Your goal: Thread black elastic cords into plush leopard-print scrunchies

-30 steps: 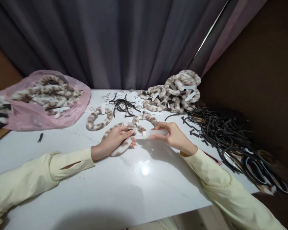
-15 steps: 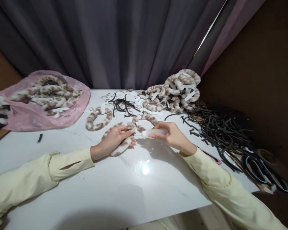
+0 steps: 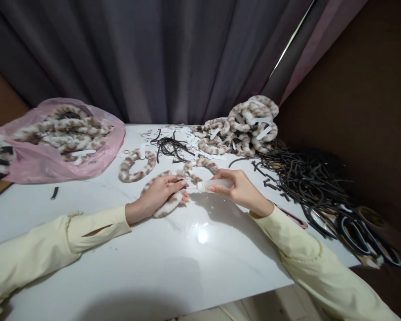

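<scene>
Closed around a brown-and-white furry strap (image 3: pixel 169 206), my left hand (image 3: pixel 155 195) pinches it near a small dark end. Part of the strap is hidden beneath the fingers. My right hand (image 3: pixel 239 191) grips a small translucent squeeze bottle (image 3: pixel 217 183) on its side, with the white nozzle end toward the left fingertips. I cannot tell whether the tip touches the strap. Just behind the hands lies another furry strap (image 3: pixel 205 165). A curved furry loop (image 3: pixel 137 167) with a white tag rests farther left.
A pink plastic bag (image 3: pixel 103 165) full of furry loops stands at the left. At the back right is a heap of furry loops (image 3: pixel 250 120). Black cords (image 3: pixel 307 178) pile along the right, and more dark cords (image 3: pixel 172 146) lie at the back among white tags.
Almost nothing differs. Both hands keep their hold on the strap and the bottle, and the view has shifted very slightly.
</scene>
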Motion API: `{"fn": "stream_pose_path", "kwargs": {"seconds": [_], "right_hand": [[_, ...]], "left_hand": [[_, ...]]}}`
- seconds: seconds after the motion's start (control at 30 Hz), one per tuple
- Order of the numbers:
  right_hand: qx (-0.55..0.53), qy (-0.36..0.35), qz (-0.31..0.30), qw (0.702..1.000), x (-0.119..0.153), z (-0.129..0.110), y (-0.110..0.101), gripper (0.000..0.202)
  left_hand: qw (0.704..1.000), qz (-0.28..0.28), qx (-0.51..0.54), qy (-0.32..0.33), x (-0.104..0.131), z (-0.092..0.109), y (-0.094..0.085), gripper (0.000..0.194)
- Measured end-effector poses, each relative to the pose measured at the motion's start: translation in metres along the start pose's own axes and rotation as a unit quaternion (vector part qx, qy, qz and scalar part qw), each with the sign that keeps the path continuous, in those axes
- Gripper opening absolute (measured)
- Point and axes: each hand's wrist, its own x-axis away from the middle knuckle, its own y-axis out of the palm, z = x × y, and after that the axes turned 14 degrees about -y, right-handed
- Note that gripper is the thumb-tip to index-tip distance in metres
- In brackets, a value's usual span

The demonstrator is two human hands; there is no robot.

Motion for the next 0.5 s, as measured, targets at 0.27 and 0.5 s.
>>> {"fn": "stream_pose_path", "kwargs": {"seconds": [0.27,0.5], "right_hand": [[-0.001,-0.003,0.002,1.0,0.0,-0.0004,0.0004,0.026],[0.005,0.005,-0.001,1.0,0.0008,-0.0021,0.0008,0.025]], "left_hand": [[1.0,-0.004,-0.011,0.005,-0.0001,-0.0012,-0.0018,0.025],[1.0,-0.005,0.003,-0.004,-0.0007,-0.0008,-0.0008,0.024]]}}
